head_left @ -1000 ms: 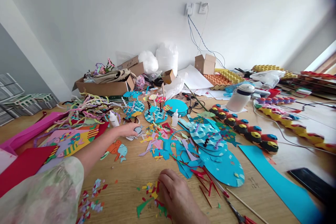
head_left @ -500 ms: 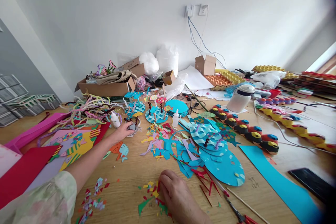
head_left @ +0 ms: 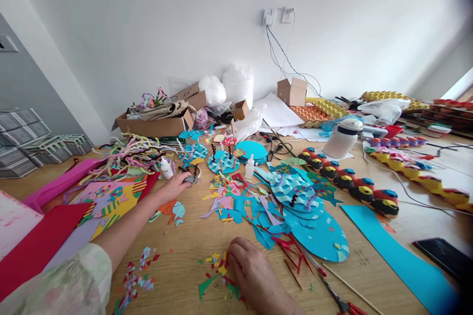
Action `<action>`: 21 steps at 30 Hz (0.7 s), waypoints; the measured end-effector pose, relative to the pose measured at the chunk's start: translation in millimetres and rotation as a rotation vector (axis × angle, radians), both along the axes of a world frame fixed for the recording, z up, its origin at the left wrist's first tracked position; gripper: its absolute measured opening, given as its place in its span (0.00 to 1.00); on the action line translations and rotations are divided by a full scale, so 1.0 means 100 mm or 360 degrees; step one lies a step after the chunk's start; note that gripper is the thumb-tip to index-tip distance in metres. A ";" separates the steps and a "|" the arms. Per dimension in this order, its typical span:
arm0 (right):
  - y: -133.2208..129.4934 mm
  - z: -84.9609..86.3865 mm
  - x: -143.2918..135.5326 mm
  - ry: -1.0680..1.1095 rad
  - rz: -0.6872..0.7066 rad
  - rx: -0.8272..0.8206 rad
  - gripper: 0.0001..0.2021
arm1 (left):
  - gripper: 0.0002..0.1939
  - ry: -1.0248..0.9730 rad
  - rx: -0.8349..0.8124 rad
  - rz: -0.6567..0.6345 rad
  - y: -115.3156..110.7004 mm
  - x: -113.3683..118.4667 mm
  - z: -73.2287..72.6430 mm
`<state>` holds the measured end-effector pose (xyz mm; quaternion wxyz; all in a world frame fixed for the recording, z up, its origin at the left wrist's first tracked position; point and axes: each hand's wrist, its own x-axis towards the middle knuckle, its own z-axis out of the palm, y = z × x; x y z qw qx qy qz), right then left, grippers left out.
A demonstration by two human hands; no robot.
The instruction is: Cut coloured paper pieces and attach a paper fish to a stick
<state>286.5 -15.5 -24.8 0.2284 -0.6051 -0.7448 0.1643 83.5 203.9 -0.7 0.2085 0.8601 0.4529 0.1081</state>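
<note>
My left hand [head_left: 179, 184] reaches across the table, its fingers at a small grey object [head_left: 190, 179] beside a white glue bottle [head_left: 166, 168]. Whether the fingers grip that object is too small to tell. Near the front edge, my right hand [head_left: 249, 268] rests with curled fingers by yellow, red and green paper bits [head_left: 219, 262]; its fingertips are hidden, and so is anything in them. Orange and light blue paper fish [head_left: 178, 210] lie below my left hand. Wavy blue paper discs with paper fish [head_left: 223, 160] stand beyond the colourful scraps [head_left: 226, 192].
Red-handled scissors [head_left: 342, 302] and a wooden stick [head_left: 351, 285] lie right of my right hand. Farther right are a blue paper strip [head_left: 395, 256], a phone [head_left: 443, 256] and painted egg-carton strips [head_left: 351, 182]. A full cardboard box [head_left: 155, 126] stands at the back.
The whole view has shifted slightly, with things appearing farther right. Both hands keep nearly the same places over the table.
</note>
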 end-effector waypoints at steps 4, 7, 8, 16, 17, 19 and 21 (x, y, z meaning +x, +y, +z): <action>0.00 -0.01 0.00 0.0009 0.0009 0.0014 0.11 | 0.08 0.0097 0.0023 -0.0010 0.02 -0.03 -0.07; 0.01 -0.01 0.01 0.0021 0.0003 0.0011 0.11 | 0.09 0.0124 0.0035 0.0041 0.08 -0.07 -0.07; 0.01 -0.01 0.01 0.0022 -0.0003 0.0006 0.11 | 0.09 0.0120 0.0044 0.0081 0.11 -0.09 -0.05; 0.01 -0.01 0.01 0.0001 -0.0017 -0.0002 0.11 | 0.13 0.0046 0.0073 0.0437 0.41 -0.19 0.11; 0.01 -0.02 0.01 -0.0006 -0.0026 -0.0003 0.11 | 0.14 0.0037 0.0067 0.0462 0.42 -0.18 0.08; 0.01 -0.01 0.01 -0.0017 -0.0035 -0.0007 0.11 | 0.16 0.0028 0.0055 0.0502 0.44 -0.14 0.00; 0.02 0.00 0.01 -0.0026 -0.0039 -0.0030 0.11 | 0.16 0.0034 0.0050 0.0542 0.45 -0.10 -0.07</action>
